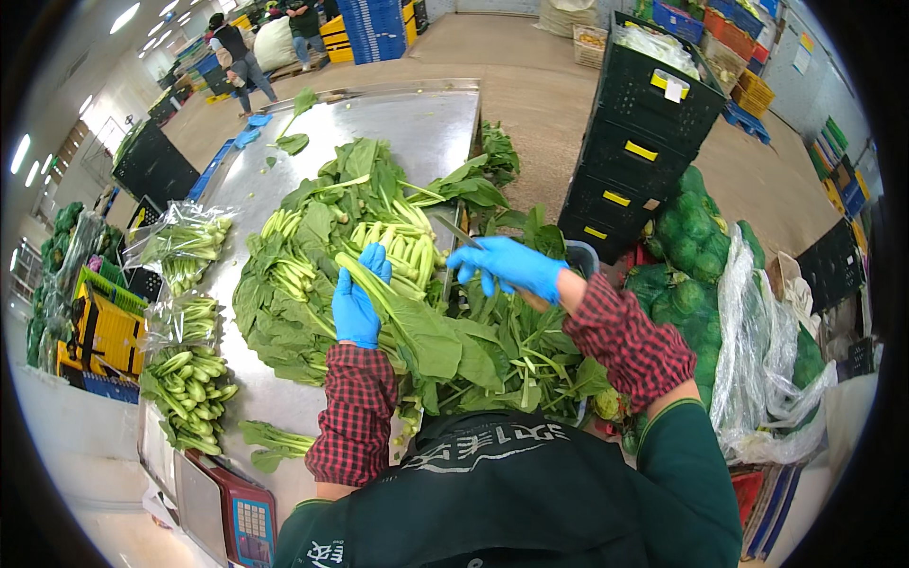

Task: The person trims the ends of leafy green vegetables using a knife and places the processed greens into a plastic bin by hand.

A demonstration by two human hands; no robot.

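Observation:
My left hand [360,305], in a blue glove, grips a leafy green vegetable [387,302] near the cut end of its pale stalk. Its broad leaves trail toward my chest and right side. In my gloved right hand [518,268] is a knife [456,231], its blade angled up and left, apart from the stalk. Beyond my left hand a large heap of leafy greens [284,312] covers the middle of the steel table [245,273], many stalk ends facing me. Below my right hand, loose leaves [525,348] fill a grey-blue plastic bin [584,259].
Bagged greens [188,245] and a pile of trimmed stalks [188,394] line the table's left side, near a digital scale [245,511]. Stacked dark crates [639,142] rise at right, beside netted round vegetables [685,291] and plastic wrap [746,362]. A person [238,60] stands far off.

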